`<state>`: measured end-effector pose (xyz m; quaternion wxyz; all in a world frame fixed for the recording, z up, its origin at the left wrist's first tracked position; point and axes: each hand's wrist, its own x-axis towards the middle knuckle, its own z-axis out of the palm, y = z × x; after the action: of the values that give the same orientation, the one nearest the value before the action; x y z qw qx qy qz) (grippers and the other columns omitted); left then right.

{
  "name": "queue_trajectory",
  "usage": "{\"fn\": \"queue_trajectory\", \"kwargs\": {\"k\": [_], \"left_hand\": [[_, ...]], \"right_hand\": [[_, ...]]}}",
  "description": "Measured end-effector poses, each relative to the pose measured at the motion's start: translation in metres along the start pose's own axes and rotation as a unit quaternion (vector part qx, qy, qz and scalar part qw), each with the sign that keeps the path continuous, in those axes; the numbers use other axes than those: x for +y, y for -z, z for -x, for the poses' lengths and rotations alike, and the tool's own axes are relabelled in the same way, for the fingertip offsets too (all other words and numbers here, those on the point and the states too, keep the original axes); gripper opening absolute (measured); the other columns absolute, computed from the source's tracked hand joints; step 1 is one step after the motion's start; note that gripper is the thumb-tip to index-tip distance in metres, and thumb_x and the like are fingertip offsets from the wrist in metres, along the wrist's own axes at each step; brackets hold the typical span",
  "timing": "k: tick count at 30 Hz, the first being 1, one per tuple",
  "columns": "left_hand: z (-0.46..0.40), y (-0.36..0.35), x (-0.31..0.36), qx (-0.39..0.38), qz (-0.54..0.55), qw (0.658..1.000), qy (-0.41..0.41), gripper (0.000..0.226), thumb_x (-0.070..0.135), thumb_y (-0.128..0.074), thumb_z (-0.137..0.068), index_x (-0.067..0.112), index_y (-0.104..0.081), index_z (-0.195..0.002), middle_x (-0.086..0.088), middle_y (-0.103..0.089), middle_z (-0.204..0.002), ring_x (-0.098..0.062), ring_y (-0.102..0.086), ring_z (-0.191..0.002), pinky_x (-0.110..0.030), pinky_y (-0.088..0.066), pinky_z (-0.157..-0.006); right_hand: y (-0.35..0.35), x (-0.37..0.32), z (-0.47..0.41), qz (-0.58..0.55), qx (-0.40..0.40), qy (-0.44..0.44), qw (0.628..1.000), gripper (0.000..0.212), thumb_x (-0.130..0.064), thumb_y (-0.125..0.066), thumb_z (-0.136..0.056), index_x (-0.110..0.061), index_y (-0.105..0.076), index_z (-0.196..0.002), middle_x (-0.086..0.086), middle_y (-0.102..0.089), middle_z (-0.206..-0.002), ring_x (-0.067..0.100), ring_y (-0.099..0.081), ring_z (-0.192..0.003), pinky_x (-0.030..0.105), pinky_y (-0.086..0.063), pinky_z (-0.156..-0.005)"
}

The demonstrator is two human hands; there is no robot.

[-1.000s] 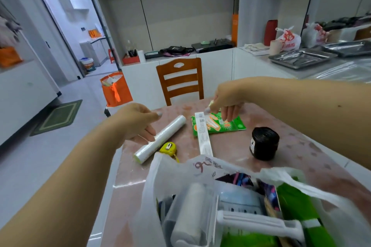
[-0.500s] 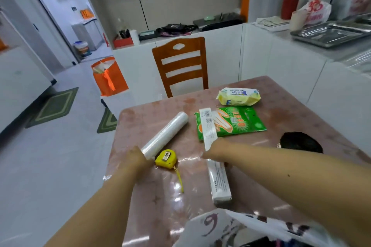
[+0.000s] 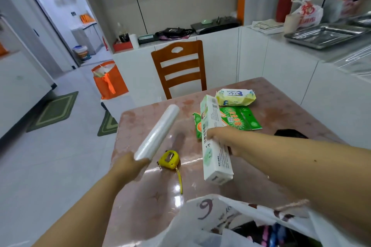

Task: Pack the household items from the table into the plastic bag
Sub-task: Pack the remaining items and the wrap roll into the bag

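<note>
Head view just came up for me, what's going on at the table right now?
A person is packing items into the plastic bag at the near edge of the table. The left hand grips one end of a clear film roll, lifted at an angle. The right hand holds a long white and green box around its middle, off the table. Not yet picked up: a yellow tape measure, a green packet, a yellow wipes pack and a black object partly hidden behind the right arm.
</note>
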<state>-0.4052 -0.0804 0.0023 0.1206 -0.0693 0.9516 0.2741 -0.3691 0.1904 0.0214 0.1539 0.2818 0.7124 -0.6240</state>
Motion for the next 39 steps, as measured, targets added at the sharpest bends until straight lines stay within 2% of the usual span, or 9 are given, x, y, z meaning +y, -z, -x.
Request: {"fn": "queue_trajectory", "kwargs": {"k": [2,6,11,15,19,27,30,34,39], "left_hand": [[0.025,0.008,0.027,-0.047,0.193,0.98,0.015,0.041,0.034,-0.07,-0.078,0.0,-0.063,-0.101,-0.014,-0.063,-0.088,-0.027,-0.061,-0.071,-0.038,-0.056,-0.07],[0.088,0.018,0.089,-0.164,0.448,0.879,0.004,0.022,0.025,-0.061,-0.091,0.005,-0.063,-0.098,-0.016,-0.07,-0.081,-0.028,-0.065,-0.072,-0.044,-0.055,-0.077],[0.14,0.039,0.119,-0.218,0.47,0.854,-0.047,0.026,0.027,-0.058,-0.093,0.006,-0.065,-0.108,-0.015,-0.076,-0.096,-0.032,-0.07,-0.094,-0.053,-0.048,-0.096],[0.172,0.046,0.129,-0.24,0.477,0.842,-0.068,0.021,0.028,-0.055,-0.095,0.011,-0.067,-0.1,-0.014,-0.076,-0.093,-0.03,-0.07,-0.087,-0.054,-0.048,-0.095],[0.175,0.043,0.13,-0.238,0.45,0.859,-0.059,0.022,0.032,-0.056,-0.094,0.013,-0.063,-0.101,-0.012,-0.076,-0.095,-0.027,-0.071,-0.089,-0.045,-0.055,-0.085],[0.109,0.014,0.111,-0.105,0.291,0.951,-0.02,0.031,0.043,-0.066,-0.085,0.012,-0.059,-0.089,-0.014,-0.069,-0.089,-0.029,-0.067,-0.083,-0.043,-0.054,-0.089],[0.077,-0.013,0.101,-0.095,0.171,0.981,-0.006,0.055,0.053,-0.06,-0.084,0.003,-0.06,-0.106,-0.015,-0.066,-0.095,-0.026,-0.065,-0.074,-0.03,-0.056,-0.06],[0.052,-0.056,0.09,-0.084,0.08,0.993,0.0,0.058,0.056,-0.057,-0.082,0.002,-0.061,-0.102,-0.009,-0.062,-0.081,-0.028,-0.064,-0.071,-0.029,-0.053,-0.054],[0.036,-0.096,0.081,-0.1,-0.098,0.99,-0.022,0.057,0.063,-0.05,-0.084,0.01,-0.062,-0.1,-0.005,-0.067,-0.086,-0.025,-0.067,-0.084,-0.026,-0.051,-0.068]], "right_hand": [[0.0,-0.012,0.016,-0.056,-0.02,0.018,0.998,0.05,-0.017,-0.072,-0.068,-0.007,-0.057,-0.114,0.02,-0.071,-0.103,0.034,-0.071,-0.087,0.051,-0.056,-0.082],[-0.011,-0.03,0.058,-0.144,-0.065,0.095,0.983,0.023,-0.03,-0.072,-0.085,-0.013,-0.064,-0.099,0.006,-0.071,-0.081,0.023,-0.069,-0.075,0.037,-0.057,-0.074],[0.002,-0.041,0.098,-0.242,-0.105,0.103,0.959,0.051,-0.064,-0.032,-0.093,-0.028,-0.06,-0.114,0.009,-0.068,-0.116,0.032,-0.063,-0.11,0.052,-0.047,-0.098],[0.016,-0.04,0.125,-0.324,-0.15,0.098,0.929,0.049,-0.053,-0.039,-0.096,-0.02,-0.053,-0.13,0.017,-0.061,-0.129,0.037,-0.058,-0.117,0.053,-0.044,-0.101],[0.022,-0.037,0.137,-0.272,-0.115,0.091,0.951,0.037,-0.041,-0.048,-0.095,-0.018,-0.058,-0.123,0.013,-0.067,-0.118,0.032,-0.061,-0.111,0.048,-0.048,-0.096],[0.053,-0.029,0.091,0.028,0.003,0.036,0.999,0.029,-0.027,-0.054,-0.097,-0.009,-0.055,-0.119,0.004,-0.06,-0.073,0.014,-0.055,-0.059,0.027,-0.043,-0.051],[0.056,-0.011,0.054,0.148,-0.038,-0.018,0.988,0.021,-0.025,-0.049,-0.1,-0.006,-0.055,-0.094,0.0,-0.057,-0.044,0.008,-0.05,-0.033,0.025,-0.047,-0.046],[0.04,0.02,0.004,0.149,-0.112,-0.071,0.98,0.022,-0.024,-0.048,-0.1,-0.008,-0.055,-0.087,0.0,-0.065,-0.05,0.01,-0.062,-0.047,0.029,-0.056,-0.059],[0.027,0.041,-0.034,0.251,-0.13,-0.087,0.955,0.032,-0.029,-0.048,-0.099,-0.017,-0.045,-0.07,0.002,-0.042,-0.063,0.011,-0.037,-0.051,0.02,-0.038,-0.05]]}}
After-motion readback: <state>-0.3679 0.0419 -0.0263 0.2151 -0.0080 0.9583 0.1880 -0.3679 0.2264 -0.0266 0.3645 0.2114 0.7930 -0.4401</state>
